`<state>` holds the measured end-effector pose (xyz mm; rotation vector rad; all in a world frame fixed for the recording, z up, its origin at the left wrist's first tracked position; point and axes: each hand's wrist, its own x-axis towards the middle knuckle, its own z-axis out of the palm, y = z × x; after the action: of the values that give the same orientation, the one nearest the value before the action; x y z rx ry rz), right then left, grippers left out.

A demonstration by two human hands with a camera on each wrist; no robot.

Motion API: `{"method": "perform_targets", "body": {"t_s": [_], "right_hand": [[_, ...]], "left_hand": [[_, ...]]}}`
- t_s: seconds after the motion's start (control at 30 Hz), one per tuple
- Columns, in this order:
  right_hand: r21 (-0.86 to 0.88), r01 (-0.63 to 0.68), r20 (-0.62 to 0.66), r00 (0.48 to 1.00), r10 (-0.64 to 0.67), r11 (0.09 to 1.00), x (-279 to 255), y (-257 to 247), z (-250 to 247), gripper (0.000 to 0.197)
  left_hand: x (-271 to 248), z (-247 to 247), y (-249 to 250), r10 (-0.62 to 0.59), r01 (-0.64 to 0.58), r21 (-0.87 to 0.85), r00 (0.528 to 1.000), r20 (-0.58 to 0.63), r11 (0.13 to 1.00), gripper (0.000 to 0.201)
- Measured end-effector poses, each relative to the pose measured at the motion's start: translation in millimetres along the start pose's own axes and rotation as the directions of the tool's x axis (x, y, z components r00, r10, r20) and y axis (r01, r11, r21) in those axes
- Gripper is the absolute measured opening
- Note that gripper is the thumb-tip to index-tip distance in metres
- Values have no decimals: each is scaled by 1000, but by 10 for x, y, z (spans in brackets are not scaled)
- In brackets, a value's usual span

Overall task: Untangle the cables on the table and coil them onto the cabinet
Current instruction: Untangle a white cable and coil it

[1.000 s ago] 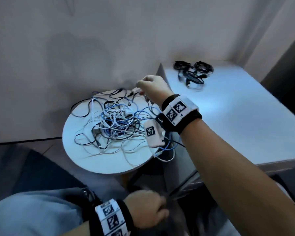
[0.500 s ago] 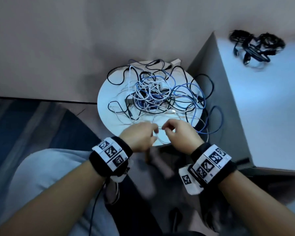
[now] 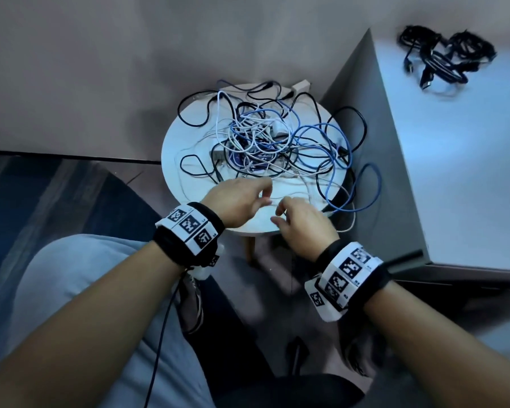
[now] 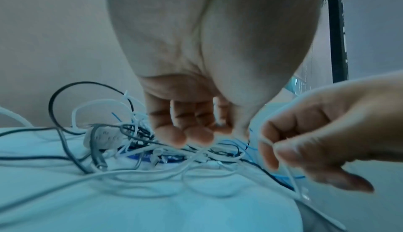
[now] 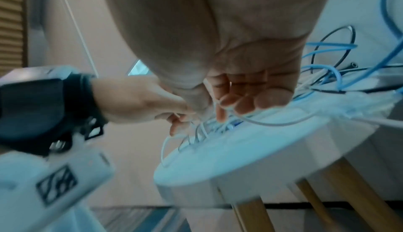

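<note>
head: high, looking down | wrists: close, under palms | shared: table (image 3: 171, 154)

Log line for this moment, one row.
phase: untangling | right hand: pinches white cable | left hand: curled at white cable, grip unclear | tangle: on table | black coils: on cabinet

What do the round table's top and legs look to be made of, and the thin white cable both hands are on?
Table top: smooth matt white, probably painted or laminated board; thick even edge. Table legs: light wood, tan with a faint grain. White cable: flexible plastic-looking sheath, bending in loose loops; the right hand pinches it, the left hand also holds it.
</note>
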<state>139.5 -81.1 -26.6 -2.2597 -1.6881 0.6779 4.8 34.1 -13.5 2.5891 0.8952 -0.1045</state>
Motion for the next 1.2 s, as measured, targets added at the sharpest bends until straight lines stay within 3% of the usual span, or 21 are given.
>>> {"method": "perform_targets", "body": {"t_s": [0.1, 0.17, 0.23, 0.37, 0.5, 0.57, 0.63, 0.73, 0.77, 0.87, 0.93, 1.0, 1.03, 1.1, 1.13, 1.2], "right_hand": [[292, 49, -124, 992, -13, 955, 70, 3, -289, 25], [582, 85, -154, 988, 6, 809, 48, -59, -513, 28], [750, 155, -194, 981, -11, 643, -4, -136, -697, 30], [909, 230, -224, 973, -58, 349, -99, -242, -955, 29], [996, -1, -8, 994, -109, -89, -205, -333, -1107, 29], [975, -56, 23, 988, -153, -215, -228, -371, -1149, 25], [970, -11, -22, 991, -135, -241, -226, -400, -1161, 21], [971, 68, -77, 996, -32, -231, -199, -423, -1127, 15], [972, 83, -84, 996, 5, -220, -184, -422, -1110, 14], [975, 126, -113, 990, 78, -184, -154, -407, -1084, 14], [986, 115, -103, 990, 96, -122, -138, -380, -1086, 14], [995, 46, -62, 981, 182, 93, -71, -299, -1052, 7], [957, 13, -86, 966, 244, 289, -37, -241, -1021, 6], [730, -37, -227, 929, 293, 682, 4, -137, -949, 34], [592, -38, -304, 915, 267, 805, -3, -127, -921, 53], [349, 50, -454, 882, 123, 936, -66, -187, -861, 73]], "left_hand": [[-38, -101, 80, 49, -128, -226, 944, -326, 966, 14], [-52, -143, 125, 30, -176, -311, 906, -423, 934, 17], [-42, -153, 131, 24, -177, -304, 893, -449, 936, 16], [8, -130, 109, -23, -131, -278, 872, -488, 952, 18], [5, -155, 158, -79, -139, -329, 819, -569, 934, 17], [-37, -181, 215, -109, -185, -455, 831, -546, 871, 28], [-98, -203, 326, -87, -251, -640, 890, -448, 726, 35], [-202, -204, 530, 94, -212, -879, 977, -190, 428, 52], [-234, -192, 579, 165, -184, -899, 978, -127, 397, 55], [-308, -150, 658, 316, -217, -844, 947, -60, 490, 36], [-310, -149, 681, 318, -238, -811, 946, -68, 535, 22], [-290, -154, 679, 254, -240, -828, 959, -123, 507, 30], [-274, -167, 668, 203, -220, -857, 969, -138, 467, 34], [-233, -200, 619, 121, -174, -893, 983, -135, 416, 40], [-207, -213, 587, 95, -159, -889, 987, -130, 430, 41], [-173, -233, 543, 77, -171, -850, 985, -153, 499, 43]]}}
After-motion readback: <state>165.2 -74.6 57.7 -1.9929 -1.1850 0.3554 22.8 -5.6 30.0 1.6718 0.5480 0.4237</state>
